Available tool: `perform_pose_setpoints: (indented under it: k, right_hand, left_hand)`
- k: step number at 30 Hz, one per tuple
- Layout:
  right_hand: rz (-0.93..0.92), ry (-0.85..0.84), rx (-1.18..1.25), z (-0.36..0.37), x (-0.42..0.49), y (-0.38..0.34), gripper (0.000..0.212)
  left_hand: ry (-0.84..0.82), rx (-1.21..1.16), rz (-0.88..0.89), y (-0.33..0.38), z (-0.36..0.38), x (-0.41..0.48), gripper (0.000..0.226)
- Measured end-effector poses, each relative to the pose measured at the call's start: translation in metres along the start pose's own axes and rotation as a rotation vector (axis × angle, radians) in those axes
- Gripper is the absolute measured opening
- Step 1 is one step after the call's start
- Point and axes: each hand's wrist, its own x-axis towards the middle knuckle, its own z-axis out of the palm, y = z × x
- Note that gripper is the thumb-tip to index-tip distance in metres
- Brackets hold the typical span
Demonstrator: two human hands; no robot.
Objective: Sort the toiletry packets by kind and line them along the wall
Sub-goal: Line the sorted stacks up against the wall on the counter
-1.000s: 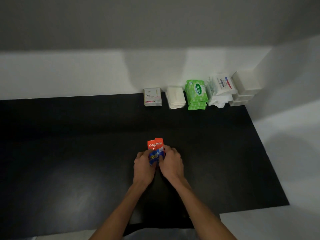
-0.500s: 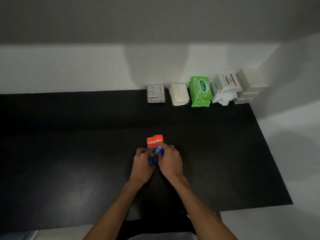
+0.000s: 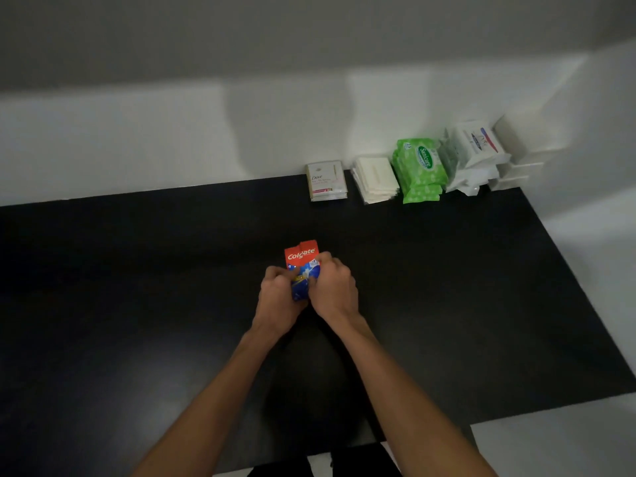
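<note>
A small stack of red and blue Colgate packets [image 3: 302,256] sits at the middle of the black table [image 3: 137,287]. My left hand [image 3: 278,297] grips its left side and my right hand [image 3: 335,290] grips its right side, fingers curled over the blue lower half. Along the back wall stand sorted piles: Dove packets [image 3: 326,180], plain white packets [image 3: 375,179], green Sanicare packs [image 3: 420,168], white packs with a blue and red label [image 3: 473,149] and white boxes [image 3: 519,163] in the corner.
The white wall [image 3: 155,142] runs behind the table, with bare black tabletop to the left of the Dove pile. A white side surface [image 3: 599,235] borders the table on the right. The table's front edge is near my body.
Both hands have stayed on the Colgate stack and squared it slightly. The view has shifted a little.
</note>
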Motion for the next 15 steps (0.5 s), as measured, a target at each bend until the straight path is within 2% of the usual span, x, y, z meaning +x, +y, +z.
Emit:
perform_pose_setpoints:
  k: [7, 12, 15]
  right_hand:
    - [0.055, -0.027, -0.025, 0.013, 0.033, -0.03, 0.055]
    - [0.001, 0.026, -0.032, 0.017, 0.059, -0.043, 0.035]
    - [0.003, 0.01, -0.048, 0.016, 0.077, -0.051, 0.033]
  left_hand:
    - [-0.007, 0.05, 0.045, -0.018, -0.025, 0.041, 0.071]
    - [0.022, 0.103, 0.072, -0.022, -0.036, 0.071, 0.068]
    - [0.014, 0.11, 0.052, -0.018, -0.045, 0.091, 0.067]
